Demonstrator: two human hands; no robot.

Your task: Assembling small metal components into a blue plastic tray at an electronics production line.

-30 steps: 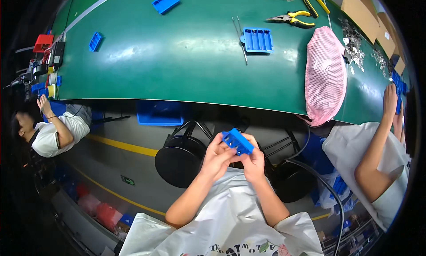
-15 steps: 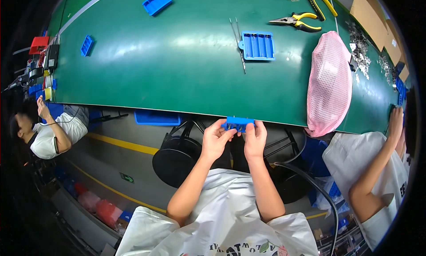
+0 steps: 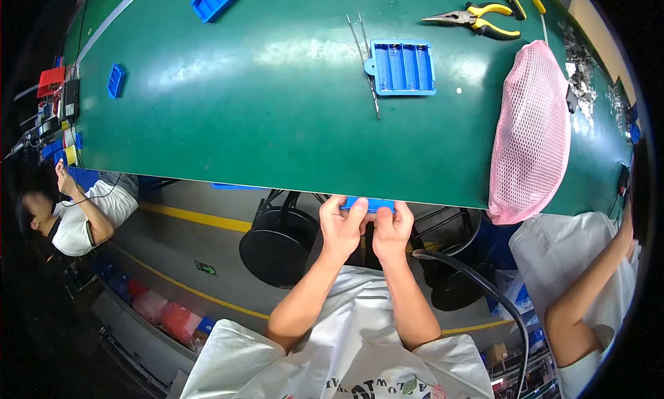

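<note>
Both hands [image 3: 340, 229] gripped blue plastic piece [image 3: 377, 204] by tabletop [image 3: 277, 136] edge; touching or not, couldn't tell from here.

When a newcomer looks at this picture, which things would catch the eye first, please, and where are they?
Probably the big pink mesh piece first, at the right of the green table, with yellow-and-black pliers beyond it to the left. Next, the blue part between the left hand and right hand, at the picture's lower middle.
</note>
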